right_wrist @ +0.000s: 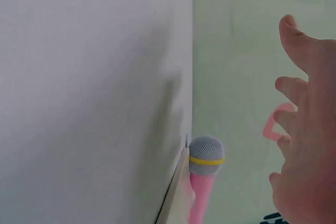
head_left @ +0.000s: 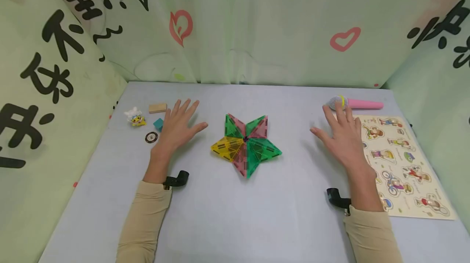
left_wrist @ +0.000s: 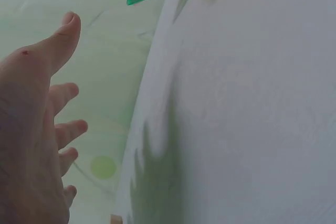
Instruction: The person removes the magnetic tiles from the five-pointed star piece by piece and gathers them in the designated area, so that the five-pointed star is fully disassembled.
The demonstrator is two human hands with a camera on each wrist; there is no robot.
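My left hand (head_left: pixel 177 126) hovers above table (head_left: pixel 279 214), fingers spread wide, thumb out on star's side. Tile star (head_left: pixel 252 145) — see-through green, pink, yellow — sits on table between my hands, apart from both, bit nearer left thumb. Right hand (head_left: pixel 341 136) same deal: raised, fingers fanned, thumb on star's side but farther off. Left fingers near wooden block (head_left: pixel 157 108) and teal cube (head_left: pixel 158 124); right ones near pink mic (head_left: pixel 365 104) and picture board (head_left: pixel 399 164).
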